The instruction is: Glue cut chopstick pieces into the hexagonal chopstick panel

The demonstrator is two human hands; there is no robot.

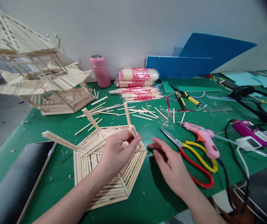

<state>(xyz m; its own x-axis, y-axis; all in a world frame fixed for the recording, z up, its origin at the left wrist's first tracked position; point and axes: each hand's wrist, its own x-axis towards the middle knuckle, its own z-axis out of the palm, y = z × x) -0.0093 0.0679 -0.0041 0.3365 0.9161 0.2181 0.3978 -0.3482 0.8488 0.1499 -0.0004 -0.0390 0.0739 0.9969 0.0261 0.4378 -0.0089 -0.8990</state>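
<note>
A many-sided base of wooden sticks (92, 169) lies on the green table, with several stick posts standing along its edge. My left hand (118, 151) reaches over it, thumb and fingers closed on a wooden stick post (133, 132) at the far right corner. Just right of the base is my right hand (167, 160), its fingers loosely curled and apart with nothing visible in them. Beside that hand lie scissors (200, 168) with one red and one yellow handle. A pink glue gun (202, 137) rests behind them.
At back left stands a tiered stick pagoda (61, 82). A phone (19, 177) lies left of the base. Cut sticks (110, 109), wrapped stick bundles (137, 76), a pink flask (100, 71) and yellow-handled pliers (186, 98) lie or stand behind. Cables (229, 174) trail at right.
</note>
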